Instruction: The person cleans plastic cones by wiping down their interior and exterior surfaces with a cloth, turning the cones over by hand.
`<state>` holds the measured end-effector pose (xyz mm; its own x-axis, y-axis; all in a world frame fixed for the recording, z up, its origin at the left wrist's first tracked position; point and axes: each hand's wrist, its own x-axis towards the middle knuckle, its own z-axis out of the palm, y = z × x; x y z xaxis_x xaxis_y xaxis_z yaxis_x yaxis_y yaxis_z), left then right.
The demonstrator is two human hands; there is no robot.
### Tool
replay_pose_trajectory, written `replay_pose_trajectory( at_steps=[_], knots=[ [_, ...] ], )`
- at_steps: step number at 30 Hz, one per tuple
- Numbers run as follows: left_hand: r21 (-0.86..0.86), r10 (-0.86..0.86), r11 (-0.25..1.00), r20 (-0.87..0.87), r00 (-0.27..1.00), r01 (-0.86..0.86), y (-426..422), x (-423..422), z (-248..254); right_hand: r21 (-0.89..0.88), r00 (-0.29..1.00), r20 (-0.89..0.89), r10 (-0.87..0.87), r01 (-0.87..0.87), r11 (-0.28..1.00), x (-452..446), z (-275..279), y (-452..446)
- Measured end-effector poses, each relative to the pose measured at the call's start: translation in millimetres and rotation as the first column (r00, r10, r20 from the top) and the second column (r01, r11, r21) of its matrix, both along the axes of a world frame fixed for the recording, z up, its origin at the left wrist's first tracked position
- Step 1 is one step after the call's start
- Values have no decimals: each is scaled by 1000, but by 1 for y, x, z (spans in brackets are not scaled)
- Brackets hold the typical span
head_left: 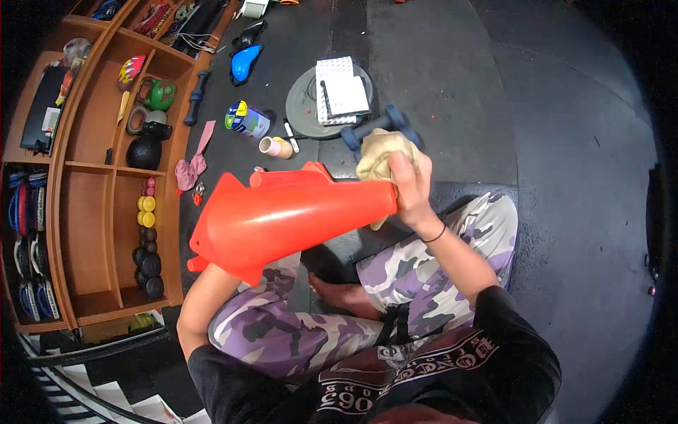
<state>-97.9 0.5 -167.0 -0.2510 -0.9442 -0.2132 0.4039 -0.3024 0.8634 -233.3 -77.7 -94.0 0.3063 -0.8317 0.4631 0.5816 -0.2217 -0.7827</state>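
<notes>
An orange traffic cone [296, 215] lies sideways in the air over my lap, its square base to the left and its narrow end to the right. My left forearm runs up to the base, and the left hand itself is hidden behind or inside the cone. My right hand [412, 185] is closed on a crumpled beige cloth [385, 152] beside the narrow end. Part of the cloth hangs below the tip. Whether the right fingers also touch the cone, I cannot tell.
A blue-grey dumbbell [378, 129] lies just beyond the cloth. Farther off are a round grey plate [300, 106] bearing papers [346, 95], a tin [247, 120], a marker [291, 136] and a tape roll [275, 147]. Wooden shelves [92, 212] with weights stand left.
</notes>
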Motion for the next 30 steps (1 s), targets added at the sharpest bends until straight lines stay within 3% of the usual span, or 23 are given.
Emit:
replay_pose_trajectory(
  at_steps=[2, 5, 6, 8, 10, 11, 12, 14, 15, 18, 19, 20, 22, 26, 30],
  knots=[
    [-8, -22, 1000, 12, 1000, 22, 2, -4, -4, -159, 996, 69, -52, 62, 985, 1, -6, -2],
    [-28, -50, 998, 19, 999, 50, 3, -14, -14, 79, 998, -54, 39, -35, 996, -5, 4, -6],
    [-38, -58, 998, 23, 998, 59, 2, -17, -17, 101, 982, -167, 88, -71, 992, -4, 3, -15],
    [-50, -60, 997, 38, 997, 62, 8, -21, -21, 383, 936, -153, 318, -240, 892, 6, -4, -23],
    [-56, -49, 997, 77, 996, 53, 18, -14, -20, 391, 969, -199, 149, -61, 918, 21, -21, -20],
    [-61, -39, 997, 98, 994, 45, 23, -10, -19, 405, 970, -184, 160, -74, 911, 22, -24, -23],
    [-65, -27, 997, 113, 993, 34, 29, -8, -20, 375, 954, -189, 231, -148, 915, 17, -24, -28],
    [-76, 5, 997, 131, 991, 5, 39, -11, -23, 202, 777, -493, 392, -336, 920, 0, -16, -39],
    [-80, 20, 997, 140, 990, -9, 45, -12, -25, 52, 710, -616, 341, -395, 917, 0, -24, -41],
    [-93, 69, 994, 174, 982, -53, 62, -11, -27, -187, 641, -747, 176, -456, 870, 16, -36, -19],
    [-104, 85, 992, 188, 979, -67, 65, -11, -27, -38, 683, -636, 359, -493, 869, 22, -13, -1],
    [-120, 102, 990, 202, 974, -79, 66, -11, -27, -198, 709, -666, 230, -466, 862, 30, -14, 9],
    [-152, 134, 983, 230, 964, -101, 68, -10, -25, -113, 759, -568, 318, -455, 883, 39, -20, 31],
    [-217, 196, 967, 284, 939, -136, 68, -7, -23, -424, 823, -563, 75, -366, 828, 37, -21, 40],
    [-267, 214, 956, 348, 913, -123, 68, -4, -18, -633, 775, -609, -169, -347, 693, 30, -3, 34]
  ],
)
